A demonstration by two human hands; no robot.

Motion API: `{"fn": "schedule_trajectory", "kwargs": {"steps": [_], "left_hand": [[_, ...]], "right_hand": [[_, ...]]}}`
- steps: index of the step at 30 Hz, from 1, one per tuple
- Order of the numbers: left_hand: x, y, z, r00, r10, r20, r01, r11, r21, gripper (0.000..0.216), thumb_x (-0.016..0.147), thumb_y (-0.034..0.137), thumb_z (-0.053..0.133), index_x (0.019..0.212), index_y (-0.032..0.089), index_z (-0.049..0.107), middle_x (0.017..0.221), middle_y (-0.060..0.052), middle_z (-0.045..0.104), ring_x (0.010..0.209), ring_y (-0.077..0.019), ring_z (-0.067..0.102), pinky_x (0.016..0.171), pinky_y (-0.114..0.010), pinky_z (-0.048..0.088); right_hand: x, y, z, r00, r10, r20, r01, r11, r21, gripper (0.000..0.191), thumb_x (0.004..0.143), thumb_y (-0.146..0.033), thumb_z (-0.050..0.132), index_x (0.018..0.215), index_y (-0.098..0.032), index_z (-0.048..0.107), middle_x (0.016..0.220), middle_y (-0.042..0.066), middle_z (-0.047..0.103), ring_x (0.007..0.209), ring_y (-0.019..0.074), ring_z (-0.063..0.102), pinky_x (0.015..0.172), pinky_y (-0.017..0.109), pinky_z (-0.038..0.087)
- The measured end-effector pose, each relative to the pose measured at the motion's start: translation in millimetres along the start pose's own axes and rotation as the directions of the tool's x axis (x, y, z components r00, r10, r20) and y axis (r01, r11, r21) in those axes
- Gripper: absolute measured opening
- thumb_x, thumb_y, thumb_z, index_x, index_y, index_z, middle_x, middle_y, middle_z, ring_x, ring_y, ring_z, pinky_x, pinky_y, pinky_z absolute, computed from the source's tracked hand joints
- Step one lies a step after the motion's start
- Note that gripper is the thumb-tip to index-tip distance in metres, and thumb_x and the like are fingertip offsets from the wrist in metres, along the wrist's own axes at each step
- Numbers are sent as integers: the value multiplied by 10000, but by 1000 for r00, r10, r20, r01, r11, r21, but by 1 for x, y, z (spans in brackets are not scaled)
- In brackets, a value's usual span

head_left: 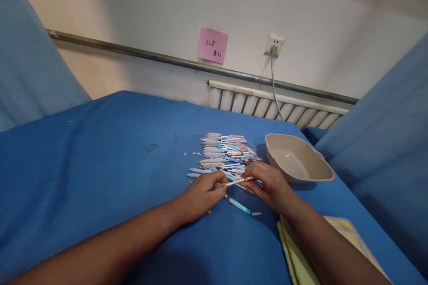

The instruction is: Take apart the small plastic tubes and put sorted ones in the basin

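One white rod (236, 181) pinched betw. L hand (204, 192) & R hand (269, 187), by near edge of pen pcs (214, 155) on blue cloth (110, 164). Step looks like joining or parting pcs, can't tell which; next move prob. needs steady grip, ends in line.

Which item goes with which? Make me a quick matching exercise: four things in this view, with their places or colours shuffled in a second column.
Column one:
1. White stick
2. Basin
3. Sticky note
4. Cloth

Column two:
A. Pink, on the wall
B. Yellow, partly hidden by the right forearm
C. Held between the left hand and the right hand
D. Beige, to the right of the pens

Pairs: 1-C, 2-D, 3-A, 4-B
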State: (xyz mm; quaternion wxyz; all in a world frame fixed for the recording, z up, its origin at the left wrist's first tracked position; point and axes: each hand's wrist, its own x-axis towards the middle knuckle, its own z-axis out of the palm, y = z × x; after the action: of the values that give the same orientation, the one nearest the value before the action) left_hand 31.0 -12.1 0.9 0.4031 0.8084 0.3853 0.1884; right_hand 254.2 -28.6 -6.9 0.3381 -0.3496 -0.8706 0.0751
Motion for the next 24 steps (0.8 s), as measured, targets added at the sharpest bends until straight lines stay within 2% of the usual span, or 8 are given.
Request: {"fn": "schedule_trajectory", "kwargs": {"steps": [3,5,8,17,24], "left_hand": [[1,-1,-1,1000,-11,18,11,999,-34,141,783,229,396,741,173,517,672,27,491,645,-141,464,575,-236,345],[0,1,-2,1000,-7,20,7,1000,-11,154,789,234,394,754,171,529,684,22,509,655,-145,470,582,-239,349],[-3,4,-3,1000,18,9,-19,997,74,153,802,234,405,792,176,546,721,13,544,699,-157,491,611,-245,359],[-7,4,-1,998,62,5,-61,963,262,158,823,230,403,865,194,551,795,-8,605,735,-178,537,662,-267,377],[-7,4,-1,999,32,22,-38,929,368,189,845,266,408,955,213,553,829,-22,636,745,-199,572,665,-283,374]], "right_hand": [[-1,1,-2,998,-54,39,60,982,-176,131,913,-279,545,977,-185,608,862,72,668,813,198,597,725,319,436],[-2,-1,-3,996,-48,76,67,961,-268,173,923,-313,526,976,-178,620,825,77,667,786,206,592,712,330,418],[-1,-8,-2,992,-9,126,48,948,-314,222,946,-332,479,955,-169,629,790,84,662,749,204,587,683,322,402],[-1,-11,4,982,76,175,-41,979,-199,267,970,-347,412,932,-171,609,770,71,659,718,177,601,644,276,401],[-1,-7,7,965,168,200,-162,986,-44,245,955,-328,446,879,-185,630,763,52,674,696,160,610,628,255,402]]}}
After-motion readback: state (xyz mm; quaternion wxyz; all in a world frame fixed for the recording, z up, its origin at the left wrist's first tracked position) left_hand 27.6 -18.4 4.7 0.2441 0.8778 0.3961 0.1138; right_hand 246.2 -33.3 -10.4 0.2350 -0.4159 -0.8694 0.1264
